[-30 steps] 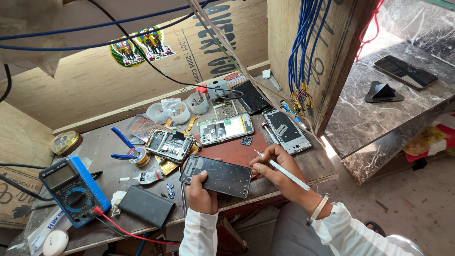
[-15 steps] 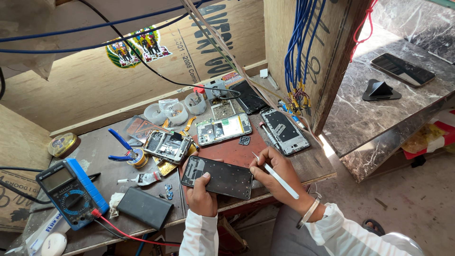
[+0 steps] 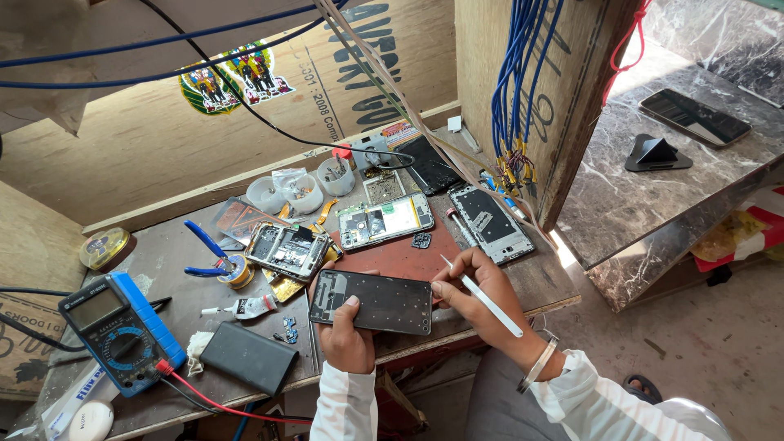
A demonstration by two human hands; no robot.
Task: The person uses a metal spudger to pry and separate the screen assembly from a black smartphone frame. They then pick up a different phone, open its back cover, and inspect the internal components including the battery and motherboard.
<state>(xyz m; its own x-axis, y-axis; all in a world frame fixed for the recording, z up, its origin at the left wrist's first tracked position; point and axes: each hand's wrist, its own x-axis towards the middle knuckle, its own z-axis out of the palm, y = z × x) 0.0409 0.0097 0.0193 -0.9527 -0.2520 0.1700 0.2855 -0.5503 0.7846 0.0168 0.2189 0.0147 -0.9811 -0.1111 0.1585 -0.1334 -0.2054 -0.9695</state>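
- At the near bench edge: left hand (image 3: pixel 347 339) clamps the lower edge of a black phone frame (image 3: pixel 371 300), thumb on top, holding it flat over the red mat (image 3: pixel 400 257).
- Right hand (image 3: pixel 482 298) pinches a white pen tool (image 3: pixel 486 298), fingers closed on it, tip just beside the frame's right end.
- Frame looks stripped: dark inner face up, no board visible in it. Judged mid-job; parts lie out loose, nothing reassembled.
- Left of the hands: black power bank (image 3: pixel 249 357), blue multimeter (image 3: pixel 122 331) with red lead, small glue tube (image 3: pixel 245 307).
- Middle of bench: opened phone (image 3: pixel 287 251) with its insides showing, another with board exposed (image 3: pixel 385 220), a third shell (image 3: pixel 490 222) to the right, blue pliers (image 3: pixel 208 253).
- Farther back: clear cups (image 3: pixel 298 188) against the plywood wall, blue cables (image 3: pixel 510 73) hanging.
- Far right, well apart: intact phone (image 3: pixel 694 117) and black stand (image 3: pixel 657 153) on the marble counter (image 3: pixel 621 204).
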